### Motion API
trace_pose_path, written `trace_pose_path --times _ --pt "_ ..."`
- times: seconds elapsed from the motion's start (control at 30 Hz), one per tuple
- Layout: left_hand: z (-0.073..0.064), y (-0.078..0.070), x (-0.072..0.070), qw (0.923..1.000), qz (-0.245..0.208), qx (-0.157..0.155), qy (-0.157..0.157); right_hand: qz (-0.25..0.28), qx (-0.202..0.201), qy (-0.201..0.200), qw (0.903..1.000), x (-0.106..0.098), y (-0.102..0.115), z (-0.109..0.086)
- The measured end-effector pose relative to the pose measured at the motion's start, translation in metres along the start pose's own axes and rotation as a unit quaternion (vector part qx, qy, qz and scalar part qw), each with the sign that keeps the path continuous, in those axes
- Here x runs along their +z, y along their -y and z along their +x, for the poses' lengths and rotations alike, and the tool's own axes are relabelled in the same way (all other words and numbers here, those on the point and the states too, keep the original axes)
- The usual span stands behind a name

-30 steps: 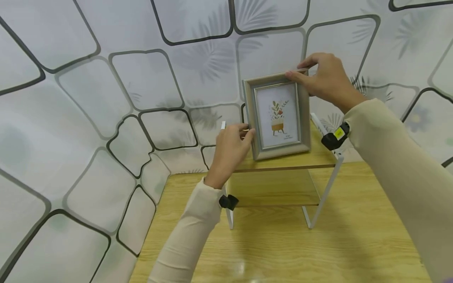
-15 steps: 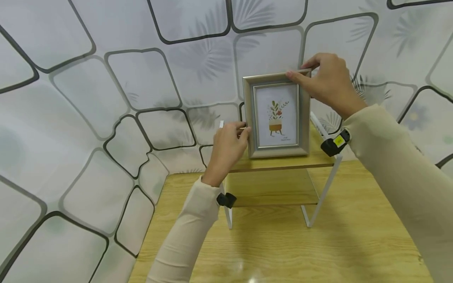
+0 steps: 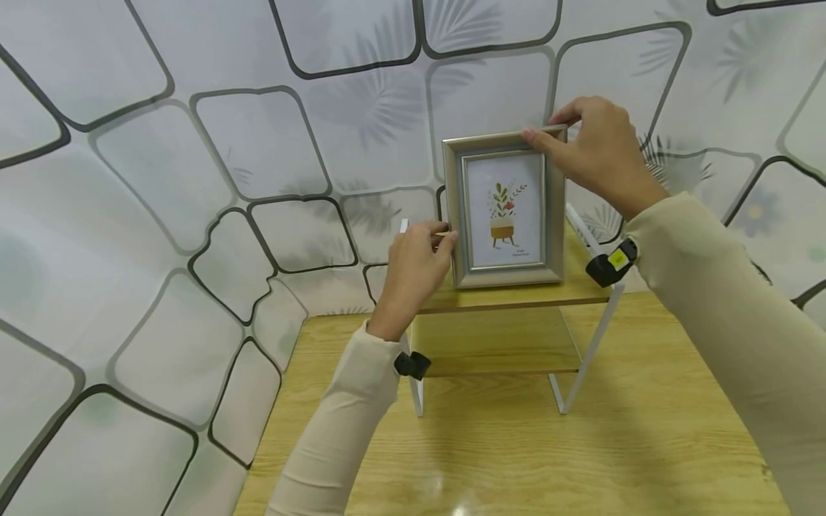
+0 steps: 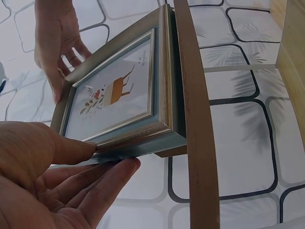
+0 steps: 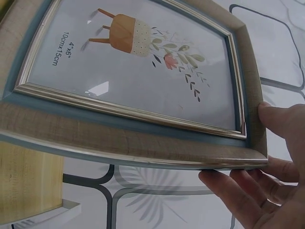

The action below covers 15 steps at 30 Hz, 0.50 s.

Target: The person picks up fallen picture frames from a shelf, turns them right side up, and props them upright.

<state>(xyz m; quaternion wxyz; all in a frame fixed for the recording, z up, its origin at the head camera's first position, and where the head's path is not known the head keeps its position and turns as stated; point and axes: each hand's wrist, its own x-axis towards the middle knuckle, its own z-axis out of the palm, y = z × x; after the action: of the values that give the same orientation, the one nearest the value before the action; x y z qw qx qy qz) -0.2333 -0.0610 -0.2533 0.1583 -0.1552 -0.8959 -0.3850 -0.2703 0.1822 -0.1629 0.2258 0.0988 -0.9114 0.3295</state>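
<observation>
A silver-beige picture frame (image 3: 555, 215) stands upright on the top board of a small two-tier shelf (image 3: 584, 287), its face toward me. Behind its glass is a print of a potted plant. With thumb and fingers my right hand (image 3: 600, 147) pinches the upper right corner. My left hand (image 3: 416, 269) is at the frame's left side; in the left wrist view its thumb (image 4: 74, 151) lies on the front edge and its fingers reach behind. The right wrist view has the right thumb (image 5: 276, 118) on the frame's face, fingers under the side edge. The frame's back is hidden.
The shelf has white metal legs (image 3: 594, 351) and a lower wooden board (image 3: 497, 344). It stands on a wood-grain table (image 3: 503, 459). Patterned wall covering (image 3: 271, 158) closes off the back and left side, right behind the shelf.
Over the last second the picture frame has turned a little and straightened, its bottom edge now more level. Both hands stayed on it, the left shifting slightly leftward. The last half second shows almost no motion.
</observation>
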Motion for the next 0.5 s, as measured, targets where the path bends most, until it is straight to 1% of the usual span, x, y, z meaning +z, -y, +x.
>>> trace_pose_path --times 0.17,0.23,0.37,0.5 --pt "0.000 0.000 -0.001 1.0000 0.000 -0.004 0.001 0.003 -0.010 -0.006 0.9999 0.002 0.000 0.000" --pt "-0.002 0.000 -0.003 0.9999 0.009 0.001 -0.006 0.002 -0.020 -0.016 0.9997 0.001 -0.002 -0.001" --pt "-0.007 0.000 -0.012 0.9979 0.046 0.023 -0.039 -0.015 -0.020 -0.010 0.9996 -0.009 -0.011 -0.007" --pt "-0.018 0.004 -0.026 0.9929 0.076 0.052 -0.076 -0.018 -0.019 0.015 0.9995 -0.025 -0.026 -0.021"
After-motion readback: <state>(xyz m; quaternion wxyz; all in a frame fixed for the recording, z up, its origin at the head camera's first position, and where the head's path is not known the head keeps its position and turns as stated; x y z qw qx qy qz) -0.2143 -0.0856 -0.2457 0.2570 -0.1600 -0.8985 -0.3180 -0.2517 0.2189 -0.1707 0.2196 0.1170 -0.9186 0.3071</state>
